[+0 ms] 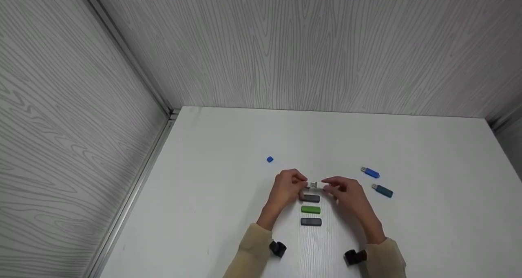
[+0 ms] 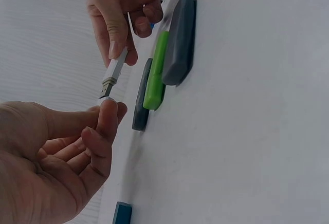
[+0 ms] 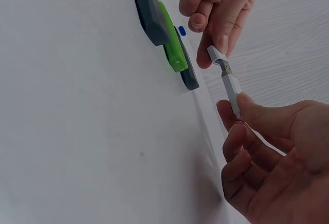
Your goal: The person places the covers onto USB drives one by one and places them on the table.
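In my left hand, thumb and fingertips pinch a small white cap. My right hand pinches the far end of a white USB stick between thumb and fingers. The stick's metal plug points at the cap and shows between it and the white body; whether its tip is inside the cap, I cannot tell. Just below the hands lie a dark grey USB stick, a green one and another dark grey one, in a column with no plugs showing.
Right of my hands lie a blue USB stick and a teal one, both with bare plugs. A blue cap sits beyond my left hand. A teal cap-like piece shows in the wrist views. Grey wood-patterned panels border the white table.
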Demonstrator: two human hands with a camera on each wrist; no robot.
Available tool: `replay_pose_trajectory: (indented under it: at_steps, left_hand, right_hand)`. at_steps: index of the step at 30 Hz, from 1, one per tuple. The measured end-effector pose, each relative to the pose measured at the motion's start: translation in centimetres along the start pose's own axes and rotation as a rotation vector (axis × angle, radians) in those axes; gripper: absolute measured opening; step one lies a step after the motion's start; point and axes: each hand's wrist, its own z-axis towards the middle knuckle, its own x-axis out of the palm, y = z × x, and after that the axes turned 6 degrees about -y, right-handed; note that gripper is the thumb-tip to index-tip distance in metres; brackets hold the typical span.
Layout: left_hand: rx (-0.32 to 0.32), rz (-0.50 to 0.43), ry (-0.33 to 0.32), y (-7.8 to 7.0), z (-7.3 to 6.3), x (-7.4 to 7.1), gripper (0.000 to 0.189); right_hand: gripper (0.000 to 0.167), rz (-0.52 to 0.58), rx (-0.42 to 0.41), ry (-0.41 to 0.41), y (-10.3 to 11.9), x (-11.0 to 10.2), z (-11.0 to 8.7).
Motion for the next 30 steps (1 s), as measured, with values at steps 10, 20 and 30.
replay_pose_trajectory:
  at_steps: [10, 20, 30]
  left_hand:
    - [-0.017, -0.022, 0.009, -0.22, -0.13, -0.07, 0.009]
    - [-0.012, -0.007, 0.009, -0.28, -0.02, -0.12, 0.007]
    - [-0.017, -0.013, 0.003, -0.23, -0.03, 0.25, 0.007]
  right_hand:
    - [0.028, -0.002, 0.013, 0.012, 0.18, -0.03, -0.14]
    - [0.027, 0.007, -0.036, 0.017, 0.21, 0.19, 0.15]
    - [0.026, 0.011, -0.062, 0.012, 0.29, 0.38, 0.16]
